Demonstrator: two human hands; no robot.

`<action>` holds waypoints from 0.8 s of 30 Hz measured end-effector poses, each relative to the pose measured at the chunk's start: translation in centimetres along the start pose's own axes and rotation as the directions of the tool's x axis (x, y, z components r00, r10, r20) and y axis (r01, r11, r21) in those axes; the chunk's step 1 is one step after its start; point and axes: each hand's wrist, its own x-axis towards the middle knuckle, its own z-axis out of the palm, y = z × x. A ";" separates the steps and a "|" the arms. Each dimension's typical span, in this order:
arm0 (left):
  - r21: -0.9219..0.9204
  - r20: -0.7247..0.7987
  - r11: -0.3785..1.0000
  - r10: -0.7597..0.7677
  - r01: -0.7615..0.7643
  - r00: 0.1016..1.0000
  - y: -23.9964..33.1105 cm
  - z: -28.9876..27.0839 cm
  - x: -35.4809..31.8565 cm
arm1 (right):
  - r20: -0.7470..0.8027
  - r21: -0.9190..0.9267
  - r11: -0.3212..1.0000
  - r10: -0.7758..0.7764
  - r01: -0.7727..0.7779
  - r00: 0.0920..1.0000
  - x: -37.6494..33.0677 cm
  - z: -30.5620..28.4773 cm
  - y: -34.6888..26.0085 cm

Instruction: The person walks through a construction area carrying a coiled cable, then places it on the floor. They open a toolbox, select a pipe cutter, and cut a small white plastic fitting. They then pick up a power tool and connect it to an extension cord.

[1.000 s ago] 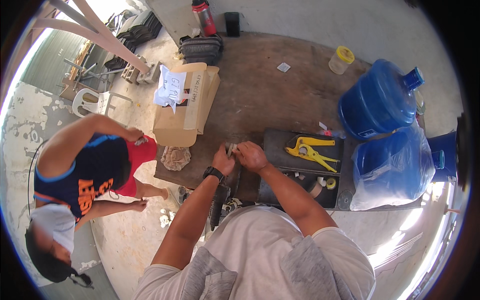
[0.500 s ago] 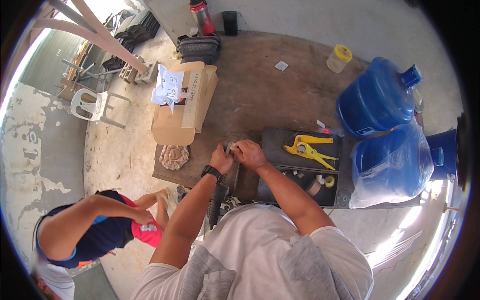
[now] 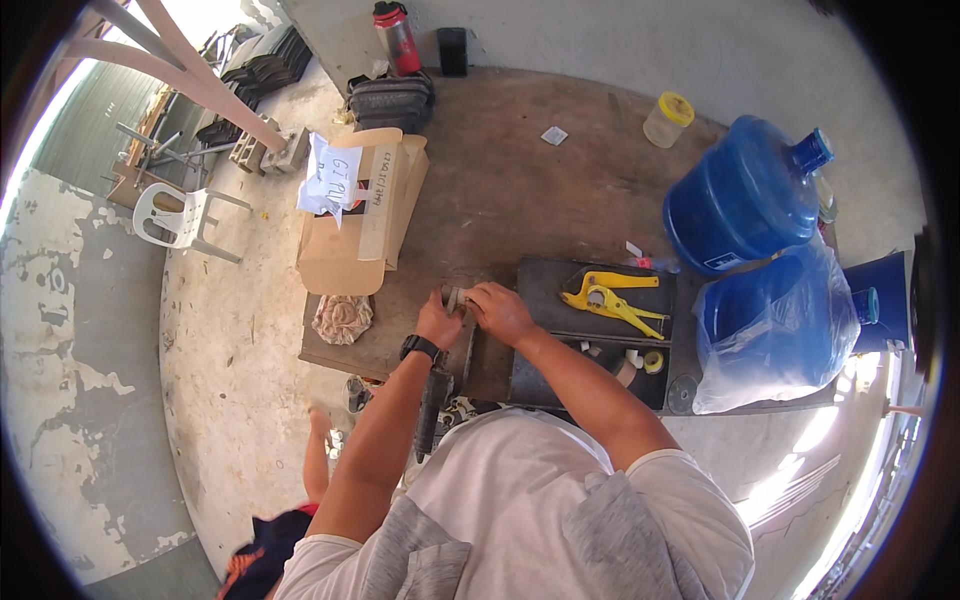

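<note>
My left hand point(image 3: 437, 321), with a black watch on its wrist, and my right hand point(image 3: 499, 311) meet over the front of a brown wooden table point(image 3: 530, 190). Between them they grip a small grey fitting point(image 3: 457, 298); most of it is hidden by my fingers. A dark pipe point(image 3: 434, 400) runs from under my hands down toward my body. Just right of my right hand lies a black open tool case point(image 3: 548, 345) with a yellow pipe cutter point(image 3: 608, 298) on it.
A cardboard box point(image 3: 362, 212) with paper on it sits at the table's left, a crumpled rag point(image 3: 342, 318) below it. Two blue water jugs point(image 3: 748, 195) point(image 3: 782, 325) stand right. A yellow-lidded jar point(image 3: 667, 118), red bottle point(image 3: 396, 38) and white plastic chair point(image 3: 182, 215) are farther off. Another person point(image 3: 290, 510) is low left.
My hands have stayed together at the fitting. The other person at the left has moved down and toward the lower edge, now mostly out of view.
</note>
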 end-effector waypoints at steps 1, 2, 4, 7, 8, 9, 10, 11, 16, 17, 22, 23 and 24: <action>0.003 0.002 1.000 -0.008 0.008 1.000 0.1 0.0 0.0 | 0.002 -0.013 1.000 -0.024 0.024 1.000 0.1 0.1 0.2; 0.006 0.005 1.000 -0.015 0.015 1.000 0.1 0.0 0.0 | 0.000 -0.027 0.999 -0.044 0.044 0.999 0.1 0.3 0.4; 0.023 0.003 0.999 -0.026 0.026 1.000 0.2 0.0 0.0 | 0.031 -0.047 0.997 -0.053 0.055 0.998 0.2 0.6 0.7; 0.020 0.003 0.999 -0.026 0.026 1.000 0.3 0.0 0.0 | 0.057 -0.056 0.997 -0.054 0.057 0.997 0.1 0.9 0.9; 0.022 0.002 0.999 -0.026 0.026 1.000 0.3 0.0 0.0 | 0.058 -0.056 0.997 -0.055 0.058 0.997 0.0 1.0 0.8; 0.022 0.005 0.999 -0.031 0.031 0.999 0.4 -0.1 0.0 | 0.037 -0.049 0.996 -0.068 0.070 0.997 0.0 1.1 0.7; 0.028 0.007 0.999 -0.039 0.038 0.999 0.4 -0.1 0.0 | 0.011 -0.044 0.996 -0.082 0.083 0.997 -0.1 1.1 0.6; 0.035 0.006 0.998 -0.044 0.044 0.999 0.4 -0.1 0.0 | -0.015 -0.040 0.995 -0.096 0.095 0.995 -0.1 1.1 0.5; 0.026 0.021 0.998 -0.055 0.055 0.998 0.5 -0.1 0.0 | 0.060 -0.067 0.997 -0.020 0.024 0.998 0.4 0.8 0.5; 0.027 0.012 0.998 -0.057 0.056 0.998 0.4 0.0 0.0 | 0.079 -0.072 0.997 -0.007 0.013 0.997 0.5 0.8 0.5; 0.021 0.003 0.999 -0.050 0.050 0.999 0.1 0.1 0.0 | 0.025 -0.100 0.995 0.033 -0.030 0.999 0.8 1.2 -0.5; 0.008 -0.001 0.999 -0.050 0.050 0.999 0.0 0.1 0.0 | 0.026 -0.108 0.993 0.056 -0.053 0.998 0.8 1.2 -0.8; 0.004 -0.001 0.999 -0.045 0.045 0.999 -0.1 0.1 0.1 | 0.063 -0.119 0.990 0.089 -0.082 0.994 0.9 1.0 -0.9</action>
